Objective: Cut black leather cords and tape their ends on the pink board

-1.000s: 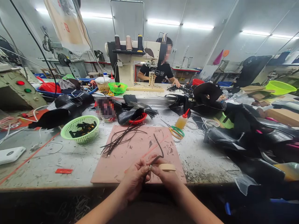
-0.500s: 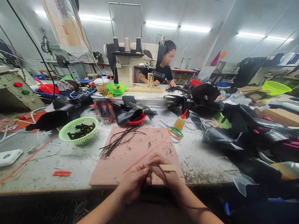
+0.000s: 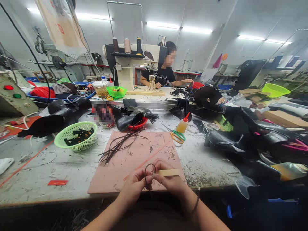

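Observation:
A thin dark brown cord [image 3: 145, 173] is bent into a small upright loop between my hands, over the near edge of the pink board [image 3: 141, 154]. My left hand [image 3: 136, 184] pinches the cord at the loop's base. My right hand [image 3: 169, 179] has its fingertips closed at the loop's right side, touching the left fingers. Part of the cord hangs across my right forearm. A pale yellow strip [image 3: 170, 172] shows beside the right hand; whether it is held or lies on the board I cannot tell. More dark cords [image 3: 117, 146] lie bunched on the board's left.
Scissors [image 3: 177, 136] and a glue bottle [image 3: 183, 124] stand beyond the board. Left is a green basket [image 3: 56, 138] of black pieces. Black leather parts [image 3: 223, 141] crowd the right. A co-worker [image 3: 166, 72] sits behind the sewing machine [image 3: 125, 75].
The cord now rises in a clear loop between my fingers. Its tail has shifted on my right forearm. The co-worker's arm has reached out toward the red bowl. The view has turned slightly.

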Demonstrator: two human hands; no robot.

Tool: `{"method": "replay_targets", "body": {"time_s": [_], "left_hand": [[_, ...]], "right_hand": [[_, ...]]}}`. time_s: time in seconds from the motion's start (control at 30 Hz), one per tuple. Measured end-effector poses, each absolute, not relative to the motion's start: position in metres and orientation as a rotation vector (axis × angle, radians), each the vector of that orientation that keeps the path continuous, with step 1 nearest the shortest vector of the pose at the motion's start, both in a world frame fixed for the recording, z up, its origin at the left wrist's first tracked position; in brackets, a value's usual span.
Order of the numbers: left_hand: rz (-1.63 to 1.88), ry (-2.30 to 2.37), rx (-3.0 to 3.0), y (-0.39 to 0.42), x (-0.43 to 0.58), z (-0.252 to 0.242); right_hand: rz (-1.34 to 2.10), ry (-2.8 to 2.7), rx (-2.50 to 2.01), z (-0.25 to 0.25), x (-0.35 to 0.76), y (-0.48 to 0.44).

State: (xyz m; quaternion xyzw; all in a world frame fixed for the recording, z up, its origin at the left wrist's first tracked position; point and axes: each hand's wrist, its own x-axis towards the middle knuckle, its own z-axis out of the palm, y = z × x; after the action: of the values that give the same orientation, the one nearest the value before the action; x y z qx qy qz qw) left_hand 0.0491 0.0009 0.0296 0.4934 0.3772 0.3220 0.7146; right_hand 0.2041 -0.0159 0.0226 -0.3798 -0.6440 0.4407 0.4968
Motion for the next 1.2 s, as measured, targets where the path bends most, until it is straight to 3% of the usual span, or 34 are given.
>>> {"method": "replay_targets", "body": {"time_s": [0.27,0.6,0.8,0.97,1.03,1.1,1.2], "left_hand": [[0.428,0.892,1.204,0.001,0.063,0.032],[0.386,0.983,1.279,0.007,0.073,0.020],[0.386,1.066,1.313,0.004,0.053,0.015],[0.153,0.842,1.057,0.019,0.041,0.036],[0.247,0.731,0.926,0.039,0.043,0.050],[0.704,0.851,0.753,0.063,0.045,0.058],[0.819,0.953,0.720,0.088,0.044,0.053]], "right_hand": [[0.781,-2.049,-1.092,0.031,0.233,-0.027],[0.547,-2.096,-1.242,0.005,0.229,-0.026],[0.251,-1.900,-1.728,-0.020,0.284,-0.008],[0.425,-1.881,-2.020,-0.033,0.330,-0.003],[0.470,-1.837,-2.154,-0.036,0.334,0.000],[0.453,-1.761,-2.310,-0.035,0.337,0.004],[0.419,-1.714,-2.481,-0.026,0.344,0.010]]}}
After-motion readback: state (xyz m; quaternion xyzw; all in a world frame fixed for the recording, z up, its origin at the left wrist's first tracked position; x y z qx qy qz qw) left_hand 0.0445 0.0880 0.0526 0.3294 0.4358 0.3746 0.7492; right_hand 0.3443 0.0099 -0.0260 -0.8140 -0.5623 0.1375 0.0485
